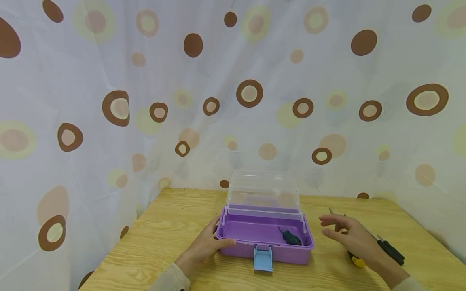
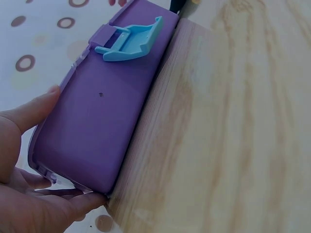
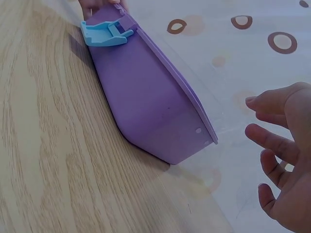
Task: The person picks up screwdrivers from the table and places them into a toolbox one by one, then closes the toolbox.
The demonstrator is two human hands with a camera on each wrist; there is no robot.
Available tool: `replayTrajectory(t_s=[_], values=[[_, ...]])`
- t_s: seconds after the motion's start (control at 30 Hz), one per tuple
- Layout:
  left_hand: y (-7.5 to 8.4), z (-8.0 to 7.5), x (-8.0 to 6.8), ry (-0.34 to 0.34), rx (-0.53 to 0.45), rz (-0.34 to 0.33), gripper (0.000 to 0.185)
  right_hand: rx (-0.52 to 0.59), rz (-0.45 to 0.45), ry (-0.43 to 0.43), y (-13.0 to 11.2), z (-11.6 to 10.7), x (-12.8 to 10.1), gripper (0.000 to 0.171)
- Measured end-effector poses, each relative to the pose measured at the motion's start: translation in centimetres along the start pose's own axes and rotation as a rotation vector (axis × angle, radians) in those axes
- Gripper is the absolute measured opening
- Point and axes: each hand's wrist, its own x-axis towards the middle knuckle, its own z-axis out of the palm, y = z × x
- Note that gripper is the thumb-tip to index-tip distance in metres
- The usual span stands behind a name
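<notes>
A purple toolbox (image 1: 247, 251) stands on the wooden table with its clear lid (image 1: 263, 190) raised at the back. Its light blue latch (image 1: 263, 259) hangs down in front. My left hand (image 1: 205, 245) grips the box's left end, thumb on the front rim and fingers around the side, as the left wrist view shows. Inside the box, towards the right, lies a short dark-handled screwdriver (image 1: 291, 237). To the right of the box my right hand (image 1: 354, 238) hangs in the air, fingers loosely bent, holding nothing. It is apart from the box in the right wrist view too.
Beneath and beyond the right hand lie several tools, among them black-handled screwdrivers (image 1: 391, 251) and one with a yellow handle end (image 1: 358, 262), partly hidden by the hand. A dotted curtain (image 1: 218, 64) hangs behind and beside the wooden table (image 1: 160, 226).
</notes>
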Motion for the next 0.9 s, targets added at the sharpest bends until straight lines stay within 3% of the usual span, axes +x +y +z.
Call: replayTrajectory(t_s=[0.47,0.9], values=[[0.0,0.1,0.0,0.0,-0.005,0.006,0.099,0.037,0.063,0.016,2.0,-1.2,-1.1,0.046],[-0.1,0.0,0.0,-0.003,-0.006,0.016,0.1,-0.007,0.105,0.036,3.4,-1.7,-1.8,0.053]])
